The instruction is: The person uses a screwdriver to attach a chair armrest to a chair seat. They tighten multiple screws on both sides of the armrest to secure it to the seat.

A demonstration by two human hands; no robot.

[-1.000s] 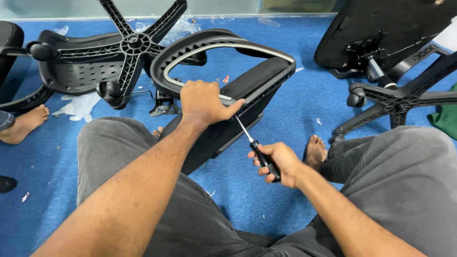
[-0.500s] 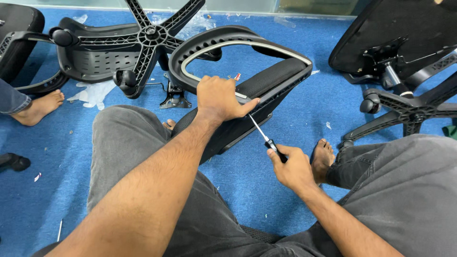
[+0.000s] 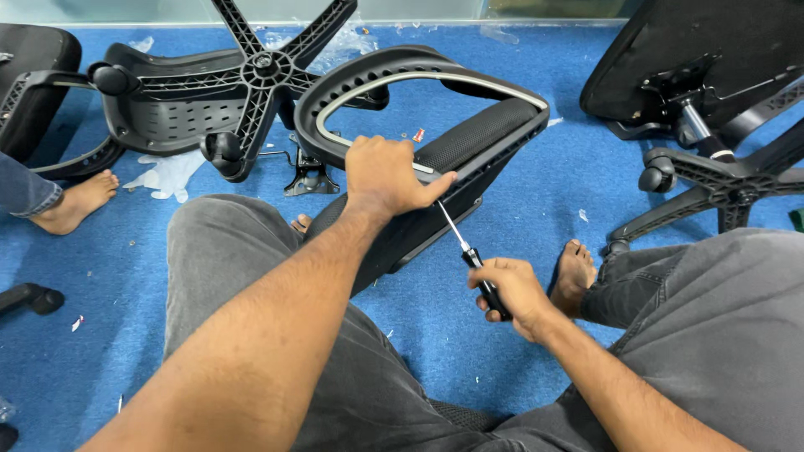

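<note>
A black office-chair backrest frame (image 3: 502, 125) with a mesh pad and a pale grey inner band lies across my lap on the blue carpet. My left hand (image 3: 387, 176) grips its near edge from above. My right hand (image 3: 512, 295) is closed around the black handle of a screwdriver (image 3: 467, 251). The metal shaft points up-left, and its tip meets the frame just beside my left thumb. I sit on the floor in grey trousers, with one bare foot (image 3: 576, 272) showing to the right of the screwdriver.
An upturned five-star chair base with castors (image 3: 260, 75) rests on a black seat shell at the back left. A metal bracket (image 3: 306, 177) lies below it. An overturned chair (image 3: 712, 109) lies at the right. Another person's bare foot (image 3: 75, 201) is at the left.
The view has shifted a little. My left hand keeps its grip on the frame, and my right hand keeps the screwdriver against the frame, moving slightly right and lower.
</note>
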